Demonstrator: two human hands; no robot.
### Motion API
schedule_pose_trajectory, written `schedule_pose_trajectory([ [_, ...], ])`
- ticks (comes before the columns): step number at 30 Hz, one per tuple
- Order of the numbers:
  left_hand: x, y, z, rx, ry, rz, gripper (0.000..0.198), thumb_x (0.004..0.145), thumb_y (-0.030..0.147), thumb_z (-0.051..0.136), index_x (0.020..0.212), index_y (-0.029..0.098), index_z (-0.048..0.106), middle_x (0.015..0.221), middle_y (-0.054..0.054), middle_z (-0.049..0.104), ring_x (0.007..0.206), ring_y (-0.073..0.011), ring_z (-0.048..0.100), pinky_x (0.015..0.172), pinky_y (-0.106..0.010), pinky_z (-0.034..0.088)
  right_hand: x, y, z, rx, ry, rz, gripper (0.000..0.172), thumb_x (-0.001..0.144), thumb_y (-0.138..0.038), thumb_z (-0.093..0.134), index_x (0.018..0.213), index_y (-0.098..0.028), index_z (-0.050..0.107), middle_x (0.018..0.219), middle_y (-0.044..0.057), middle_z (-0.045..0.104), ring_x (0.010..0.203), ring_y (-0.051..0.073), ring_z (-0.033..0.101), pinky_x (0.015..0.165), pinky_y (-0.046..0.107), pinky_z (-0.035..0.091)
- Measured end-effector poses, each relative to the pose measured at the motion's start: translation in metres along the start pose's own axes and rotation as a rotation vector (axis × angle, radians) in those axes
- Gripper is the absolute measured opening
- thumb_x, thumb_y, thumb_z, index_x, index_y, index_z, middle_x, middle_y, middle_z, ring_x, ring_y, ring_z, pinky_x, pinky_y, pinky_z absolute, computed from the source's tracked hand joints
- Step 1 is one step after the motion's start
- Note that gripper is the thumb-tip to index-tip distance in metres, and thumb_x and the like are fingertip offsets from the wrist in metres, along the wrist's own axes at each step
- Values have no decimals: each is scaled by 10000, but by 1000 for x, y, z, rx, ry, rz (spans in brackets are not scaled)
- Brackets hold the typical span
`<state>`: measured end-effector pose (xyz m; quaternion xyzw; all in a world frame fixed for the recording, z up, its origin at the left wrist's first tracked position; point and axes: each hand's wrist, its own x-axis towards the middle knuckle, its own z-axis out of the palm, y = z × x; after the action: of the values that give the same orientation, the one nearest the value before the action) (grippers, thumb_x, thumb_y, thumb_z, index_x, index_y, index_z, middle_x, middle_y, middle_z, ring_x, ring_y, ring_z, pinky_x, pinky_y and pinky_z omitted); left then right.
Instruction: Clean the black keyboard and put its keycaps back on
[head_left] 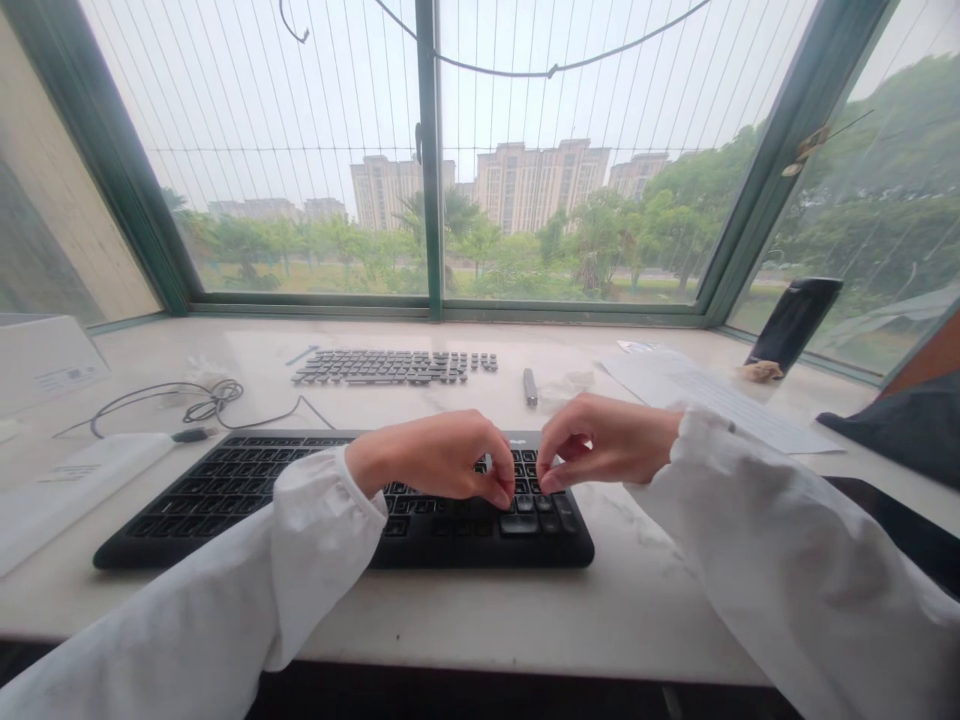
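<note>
A black keyboard (300, 556) lies on the pale sill, with open key sockets over most of it and several keycaps (519, 523) fitted at its lower right. My left hand (442, 458) is over the number-key area, thumb and fingertips pinched together. Just to its right, my right hand (596, 442) also has thumb and forefinger pinched, low over the right edge of the keys. Whatever either pinch holds is too small or hidden to make out. Loose keycaps (390, 367) are laid out in rows behind the keyboard.
A coiled cable (217, 398) and a white box (75, 485) lie at the left. Behind the hands are a small dark tool (530, 387) and a clear plastic bag (566, 385). Papers (712, 400), a black upright object (795, 325) and dark cloth (900, 425) are at the right.
</note>
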<state>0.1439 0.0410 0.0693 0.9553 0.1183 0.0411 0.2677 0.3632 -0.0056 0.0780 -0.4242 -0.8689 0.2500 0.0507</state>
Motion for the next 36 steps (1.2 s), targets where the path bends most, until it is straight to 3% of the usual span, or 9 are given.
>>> schedule_pose_trajectory([
  [4,0,4,-2,-64,39,54,129,818,281,687,876,186,753,806,-7,701,641,-83,524,579,-201,379,0,3,-1,-72,-99,45,227,761,-371,701,866,-191,791,564,-34,536,535,74,430,518,189,333],
  [10,2,4,2,-4,-53,95,71,802,202,697,845,206,754,828,13,693,690,-76,580,663,-187,417,-3,-1,-1,20,-111,-55,319,792,-454,673,889,-172,784,635,-11,619,543,75,402,524,200,330],
  [14,1,-1,0,8,32,70,74,806,215,692,848,208,753,785,15,682,636,-74,560,608,-189,402,-2,-3,3,35,-169,-58,246,771,-400,706,865,-188,790,621,-22,633,543,70,430,535,182,351],
  [21,1,-4,-2,28,0,52,86,804,188,687,858,212,750,832,14,707,704,-84,597,676,-190,420,7,2,10,79,-21,-72,302,796,-417,670,903,-157,781,678,1,649,576,77,444,561,192,356],
  [25,-1,-4,-6,3,50,54,87,812,241,694,855,194,752,766,13,676,625,-73,522,593,-186,388,8,5,10,26,-41,-65,292,782,-423,679,882,-169,784,584,-32,553,546,76,395,532,195,334],
  [31,2,-4,3,-3,-17,64,83,800,191,701,865,199,751,823,22,690,679,-65,560,633,-175,401,4,7,6,21,-83,-36,267,771,-404,691,872,-177,788,534,-52,485,511,69,359,491,188,303],
  [36,1,-2,1,-48,13,85,116,808,268,709,873,182,751,796,11,676,640,-69,526,590,-184,393,5,7,10,65,-110,-70,280,753,-435,710,852,-185,790,540,-47,533,504,66,379,489,183,312],
])
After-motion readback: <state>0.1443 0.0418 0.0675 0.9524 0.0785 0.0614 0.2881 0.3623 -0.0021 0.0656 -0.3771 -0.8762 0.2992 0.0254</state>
